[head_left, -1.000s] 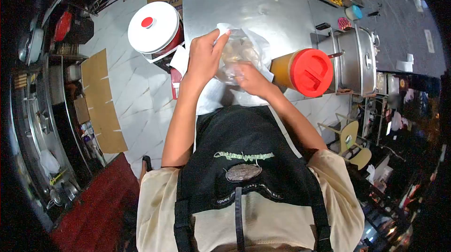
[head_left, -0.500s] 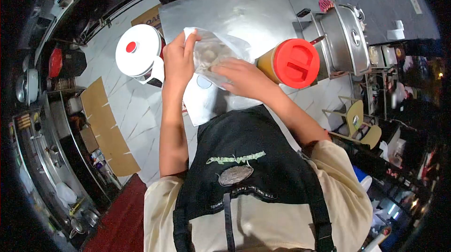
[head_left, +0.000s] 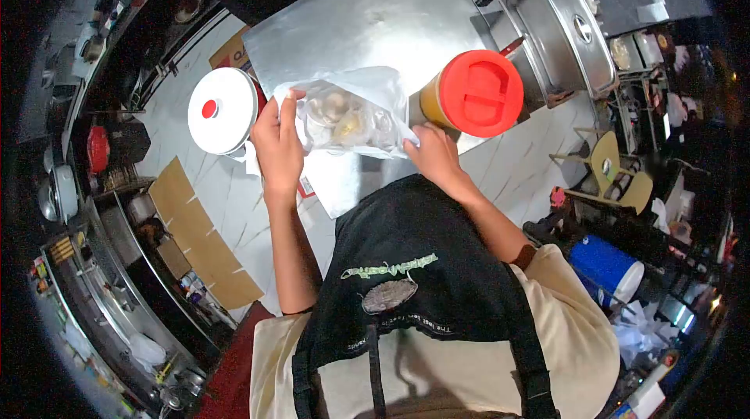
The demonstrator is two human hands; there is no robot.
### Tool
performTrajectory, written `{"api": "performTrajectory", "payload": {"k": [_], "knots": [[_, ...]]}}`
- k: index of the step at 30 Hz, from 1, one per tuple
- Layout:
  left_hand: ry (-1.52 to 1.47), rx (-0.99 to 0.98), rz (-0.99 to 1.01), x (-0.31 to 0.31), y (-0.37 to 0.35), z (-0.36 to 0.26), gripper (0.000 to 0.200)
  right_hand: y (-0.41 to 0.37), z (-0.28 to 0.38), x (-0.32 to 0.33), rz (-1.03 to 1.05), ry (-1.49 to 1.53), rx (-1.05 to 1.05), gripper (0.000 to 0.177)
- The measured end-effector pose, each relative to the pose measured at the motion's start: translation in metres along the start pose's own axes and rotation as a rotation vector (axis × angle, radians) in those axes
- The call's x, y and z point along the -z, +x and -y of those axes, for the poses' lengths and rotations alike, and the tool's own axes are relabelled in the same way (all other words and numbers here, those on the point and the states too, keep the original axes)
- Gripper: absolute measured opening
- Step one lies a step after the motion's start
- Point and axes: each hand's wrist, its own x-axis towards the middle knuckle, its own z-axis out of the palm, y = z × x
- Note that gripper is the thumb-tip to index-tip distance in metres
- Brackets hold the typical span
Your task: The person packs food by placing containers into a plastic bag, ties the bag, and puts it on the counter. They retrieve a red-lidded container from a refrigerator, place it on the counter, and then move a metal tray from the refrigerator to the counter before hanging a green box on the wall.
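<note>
A translucent white plastic bag is held wide at the mouth above the near part of the steel table. Inside it lie several small clear packets with pale and yellowish contents that I cannot identify. My left hand grips the bag's left edge, thumb and fingers closed on the plastic. At the opposite edge, my right hand pinches the rim. Just beyond the right hand stands a yellowish container with a red lid. To the left of my left hand is a jug with a white lid and red knob.
The steel table reaches away from me. Metal food pans with a steel lid are at the right. A yellow chair and a blue drum stand lower right. Flattened cardboard lies on the left floor. A person's dark clothing shows at the top.
My right hand has come out from the bag's opening to its right edge. The bag is now spread wider and its packets show more clearly. The view has shifted.
</note>
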Motion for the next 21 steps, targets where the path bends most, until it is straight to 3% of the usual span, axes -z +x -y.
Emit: {"api": "performTrajectory", "payload": {"k": [1, 4, 8, 11, 15, 17, 21], "knots": [[0.021, 0.017, 0.016, 0.001, 0.0, 0.0, 0.036, -0.001, 0.001, 0.0, -0.072, -0.108, 0.061, 0.034], [0.066, 0.05, 0.027, 0.01, 0.002, 0.003, 0.036, -0.017, 0.027, 0.031, -0.299, 0.004, 0.3, 0.023], [0.049, -0.025, -0.013, 0.011, 0.027, 0.009, 0.037, -0.019, 0.077, 0.079, -0.215, 0.075, 0.192, 0.025], [0.094, -0.134, -0.06, 0.015, 0.05, -0.013, 0.037, 0.003, 0.074, 0.076, -0.069, 0.718, 0.037, 0.028], [0.235, -0.275, -0.024, 0.019, 0.082, -0.009, 0.036, 0.014, 0.089, 0.079, -0.026, 1.214, -0.087, 0.017], [0.283, -0.319, -0.007, 0.008, 0.101, 0.012, 0.036, 0.022, 0.079, 0.068, 0.006, 1.24, -0.04, 0.021], [0.49, -0.372, -0.045, 0.0, 0.102, -0.014, 0.038, 0.023, 0.112, 0.069, 0.005, 1.181, 0.054, 0.026]]}}
